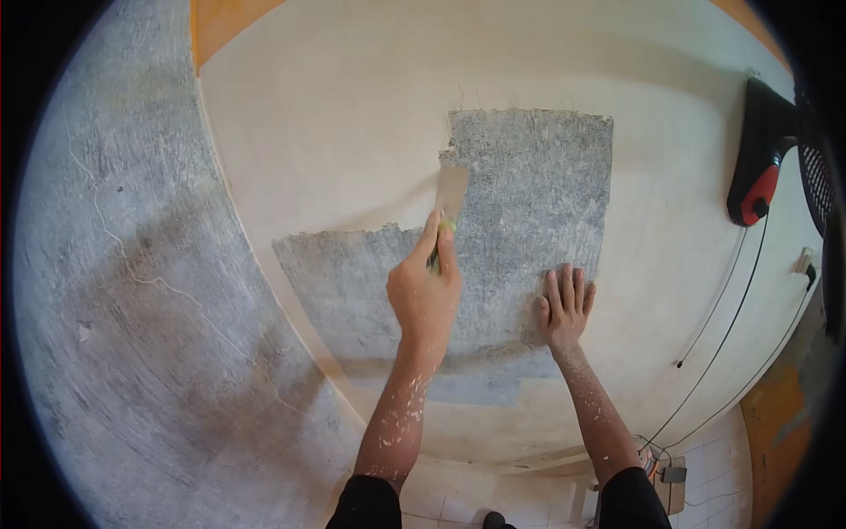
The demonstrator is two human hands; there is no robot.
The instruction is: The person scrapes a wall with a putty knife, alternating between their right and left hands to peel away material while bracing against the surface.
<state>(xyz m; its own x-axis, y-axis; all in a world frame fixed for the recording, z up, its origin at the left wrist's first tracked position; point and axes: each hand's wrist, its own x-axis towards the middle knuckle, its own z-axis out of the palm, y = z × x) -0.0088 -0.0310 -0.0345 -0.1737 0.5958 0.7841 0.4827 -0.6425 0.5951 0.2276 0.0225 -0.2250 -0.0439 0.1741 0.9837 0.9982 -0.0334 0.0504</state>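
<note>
My left hand [424,289] is closed round the handle of a scraper [452,189], and most of the handle is hidden by the fingers. The scraper's flat blade points up and lies against the wall at the left border of a bare grey patch [533,189]. Cream paint [352,159] surrounds this patch, with ragged edges where the two meet. Lower right on the patch, my right hand [567,309] rests flat with its fingers spread, holding nothing. Pale flakes dot both forearms.
A grey wall [150,291] with a thin crack adjoins at the left. On the right hangs a black and red wall fan [756,189] with dangling cords. A plug sits in a wall socket [805,262]. Below are floor tiles [718,463] and a box [674,495] among cables.
</note>
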